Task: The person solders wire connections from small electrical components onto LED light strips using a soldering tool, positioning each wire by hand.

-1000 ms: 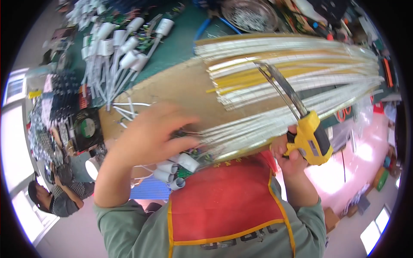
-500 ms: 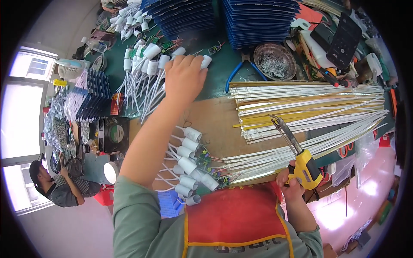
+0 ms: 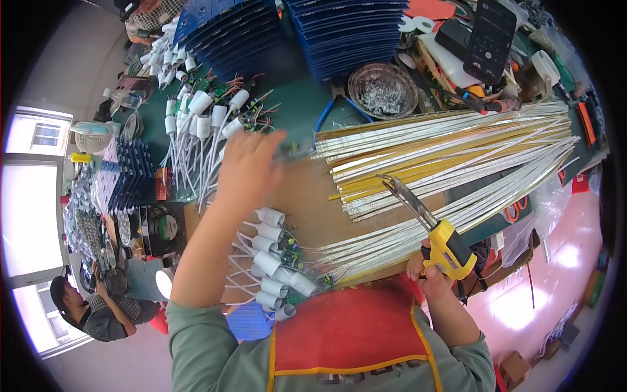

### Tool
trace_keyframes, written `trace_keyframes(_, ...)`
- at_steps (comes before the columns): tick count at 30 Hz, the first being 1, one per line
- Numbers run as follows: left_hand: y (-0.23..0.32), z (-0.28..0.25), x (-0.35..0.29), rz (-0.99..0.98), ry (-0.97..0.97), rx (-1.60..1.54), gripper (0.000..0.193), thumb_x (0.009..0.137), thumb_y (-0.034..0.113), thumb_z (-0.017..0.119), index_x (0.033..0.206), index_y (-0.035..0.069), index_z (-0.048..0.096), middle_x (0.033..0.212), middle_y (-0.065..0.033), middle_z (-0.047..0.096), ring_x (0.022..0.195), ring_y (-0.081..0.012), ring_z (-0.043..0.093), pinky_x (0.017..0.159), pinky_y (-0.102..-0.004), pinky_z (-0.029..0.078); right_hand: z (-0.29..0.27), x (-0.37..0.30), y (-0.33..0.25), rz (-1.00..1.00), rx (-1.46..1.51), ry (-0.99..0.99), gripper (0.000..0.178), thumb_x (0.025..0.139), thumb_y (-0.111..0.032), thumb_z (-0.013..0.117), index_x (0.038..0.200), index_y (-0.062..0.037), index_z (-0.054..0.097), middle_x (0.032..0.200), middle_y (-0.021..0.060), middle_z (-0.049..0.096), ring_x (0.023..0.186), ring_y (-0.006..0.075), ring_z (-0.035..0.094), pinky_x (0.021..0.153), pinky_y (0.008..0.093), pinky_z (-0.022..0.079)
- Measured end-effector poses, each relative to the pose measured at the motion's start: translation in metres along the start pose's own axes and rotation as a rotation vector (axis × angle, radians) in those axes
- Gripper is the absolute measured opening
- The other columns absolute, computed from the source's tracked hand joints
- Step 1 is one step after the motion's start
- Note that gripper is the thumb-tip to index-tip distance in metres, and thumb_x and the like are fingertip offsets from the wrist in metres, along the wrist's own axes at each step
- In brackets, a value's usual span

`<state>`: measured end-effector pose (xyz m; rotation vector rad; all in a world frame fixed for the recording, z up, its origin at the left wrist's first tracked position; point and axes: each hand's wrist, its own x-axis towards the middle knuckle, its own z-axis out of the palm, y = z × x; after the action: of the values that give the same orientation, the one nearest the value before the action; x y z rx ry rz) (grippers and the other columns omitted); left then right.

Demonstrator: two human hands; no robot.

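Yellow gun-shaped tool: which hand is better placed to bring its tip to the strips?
Right, I'd judge: the right hand has its grip on the yellow gun-shaped tool, whose tip points toward the strips. The left hand is away from it, near the white sockets, with something blurred at its fingers.

On the worktop (image 3: 297,108), a row of caps (image 3: 265,262) and, behind it, a heap of caps (image 3: 202,123) lie left of the strips (image 3: 450,145), with a dish (image 3: 410,93) behind the strips, a panel stack (image 3: 346,40) behind the dish, and a phone (image 3: 490,40) right of both.
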<state>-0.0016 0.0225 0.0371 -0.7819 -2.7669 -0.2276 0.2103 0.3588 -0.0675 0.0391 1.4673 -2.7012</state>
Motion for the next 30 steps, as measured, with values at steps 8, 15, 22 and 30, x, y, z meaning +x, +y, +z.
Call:
trace_keyframes(8,0.035,-0.018,-0.042,0.097,-0.317,-0.285,0.044,0.073,0.008,0.069,0.117,0.009,0.065,0.113,-0.0113,0.061,0.111,-0.035,0.057,0.096,-0.0451,0.045,0.001,0.005,-0.004,0.027,0.007,-0.03,0.071,0.089,-0.039,0.077,0.141,-0.0047,0.044,0.076,0.0046,0.057,0.058,0.0155,0.053,0.055,0.0316,0.044)
trace_keyframes(15,0.046,0.009,-0.037,0.292,-0.426,-0.239,0.029,0.074,0.012,0.071,0.103,0.009,0.065,0.11,-0.0079,0.061,0.11,-0.0312,0.058,0.096,-0.0434,0.045,0.008,0.004,-0.006,0.033,0.016,0.006,0.07,0.09,-0.04,0.076,0.14,-0.0042,0.043,0.076,0.0046,0.057,0.059,0.015,0.054,0.057,0.031,0.044)
trace_keyframes(22,0.046,0.025,-0.041,0.296,-0.37,-0.308,0.016,0.075,0.009,0.069,0.088,0.008,0.062,0.1,-0.0083,0.064,0.102,-0.0308,0.061,0.09,-0.0425,0.048,0.012,0.004,-0.009,0.018,-0.01,0.027,0.071,0.089,-0.041,0.077,0.14,-0.0043,0.044,0.077,0.0045,0.057,0.058,0.0143,0.054,0.057,0.0301,0.044)
trace_keyframes(30,0.062,0.02,-0.037,0.307,-0.276,-0.399,0.016,0.075,0.007,0.068,0.09,0.006,0.062,0.096,-0.0103,0.065,0.095,-0.0319,0.063,0.086,-0.0415,0.05,0.009,0.005,-0.006,-0.009,0.027,-0.003,0.071,0.09,-0.037,0.076,0.141,-0.0001,0.045,0.078,0.0062,0.057,0.061,0.0144,0.051,0.056,0.029,0.045)
